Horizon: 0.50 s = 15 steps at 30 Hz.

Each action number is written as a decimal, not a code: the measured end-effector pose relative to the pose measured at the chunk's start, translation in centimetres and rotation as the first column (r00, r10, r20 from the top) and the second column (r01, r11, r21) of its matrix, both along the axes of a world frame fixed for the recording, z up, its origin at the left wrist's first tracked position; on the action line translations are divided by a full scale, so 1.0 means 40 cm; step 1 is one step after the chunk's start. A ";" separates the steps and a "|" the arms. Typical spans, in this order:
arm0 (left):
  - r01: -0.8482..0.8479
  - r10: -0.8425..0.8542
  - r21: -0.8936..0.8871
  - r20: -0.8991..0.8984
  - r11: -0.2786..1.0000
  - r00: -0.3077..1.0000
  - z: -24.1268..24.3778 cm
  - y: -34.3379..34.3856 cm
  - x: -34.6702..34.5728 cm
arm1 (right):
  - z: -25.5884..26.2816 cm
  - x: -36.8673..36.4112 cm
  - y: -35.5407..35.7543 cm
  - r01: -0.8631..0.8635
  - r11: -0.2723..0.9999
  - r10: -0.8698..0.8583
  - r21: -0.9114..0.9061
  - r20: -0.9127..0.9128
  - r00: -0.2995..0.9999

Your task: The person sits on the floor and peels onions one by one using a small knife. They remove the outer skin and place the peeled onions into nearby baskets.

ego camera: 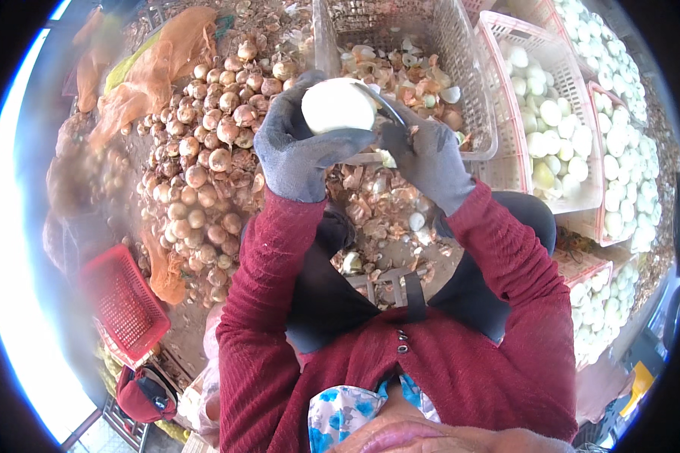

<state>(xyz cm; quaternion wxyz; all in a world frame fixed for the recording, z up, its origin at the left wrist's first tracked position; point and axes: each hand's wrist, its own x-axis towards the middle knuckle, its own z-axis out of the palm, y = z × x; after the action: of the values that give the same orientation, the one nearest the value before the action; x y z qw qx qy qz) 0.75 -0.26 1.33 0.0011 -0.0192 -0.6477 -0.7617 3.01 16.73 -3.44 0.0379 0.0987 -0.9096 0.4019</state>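
Observation:
My left hand (300,141), in a grey work glove, holds a large peeled white onion (339,106), its thumb along the lower side. My right hand (428,150), gloved too, grips a knife (394,110) whose blade lies at the onion's right edge. The knife's handle is mostly hidden by the fingers. Beneath the right hand hangs a small pale scrap (385,158). Both hands are above the near rim of a plastic crate (490,127) that contains onion skins (413,73). Unpeeled onions (221,130) are heaped on the floor to the left.
To the right stand perforated crates (527,141) full of peeled onions (549,113). At the left are orange mesh bags (141,85) and a red plastic basket (127,300). Loose skins (374,198) litter the floor between my legs, near a metal frame (394,280).

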 end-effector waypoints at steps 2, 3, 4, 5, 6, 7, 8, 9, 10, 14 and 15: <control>0.000 -0.001 -0.082 -0.006 0.997 1.000 -0.003 -0.001 0.000 | -0.003 0.008 -0.005 0.046 0.988 -0.024 -0.146 0.146 0.989; 0.037 -0.074 0.234 0.152 0.972 0.986 -0.003 -0.022 -0.007 | 0.008 0.006 -0.014 0.087 0.948 -0.015 -0.307 0.231 0.973; 0.046 -0.063 0.195 0.081 0.980 0.995 -0.016 -0.013 0.001 | 0.040 0.003 -0.012 0.141 0.925 -0.015 -0.352 0.337 0.941; 0.052 -0.054 0.154 0.010 0.987 0.998 -0.027 -0.003 0.009 | 0.062 -0.001 -0.011 0.198 0.899 -0.007 -0.390 0.439 0.899; 0.098 -0.100 0.044 0.034 0.994 0.994 -0.024 -0.005 0.008 | 0.064 0.005 -0.009 0.200 0.903 -0.032 -0.379 0.406 0.913; 0.076 -0.082 0.086 0.069 0.993 0.994 -0.017 -0.006 0.003 | 0.073 0.007 -0.010 0.231 0.844 0.033 -0.483 0.478 0.878; 0.051 -0.064 0.127 0.104 0.991 0.992 -0.010 -0.009 -0.004 | 0.094 0.008 -0.006 0.271 0.772 0.107 -0.575 0.538 0.836; 0.031 -0.054 0.170 0.136 0.985 0.989 -0.005 -0.010 -0.013 | 0.111 0.008 -0.005 0.321 0.688 0.180 -0.651 0.582 0.793; 0.055 -0.112 0.325 0.159 0.944 0.981 -0.003 -0.022 -0.019 | 0.089 0.011 -0.012 0.291 0.651 0.143 -0.701 0.490 0.860; 0.058 -0.123 0.312 0.192 0.948 0.974 -0.018 -0.012 -0.010 | 0.083 0.001 0.002 0.274 0.606 0.172 -0.747 0.460 0.871; 0.097 -0.162 0.310 0.191 0.946 0.968 -0.009 0.002 -0.015 | 0.019 -0.006 0.014 0.095 0.800 -0.001 -0.592 0.157 0.988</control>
<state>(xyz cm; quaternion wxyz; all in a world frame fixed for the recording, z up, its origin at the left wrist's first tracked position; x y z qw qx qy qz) 0.16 -0.19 0.95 -0.1161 0.0204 -0.5192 -0.8465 2.76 17.29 -2.68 0.0092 0.0283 -0.7390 0.6731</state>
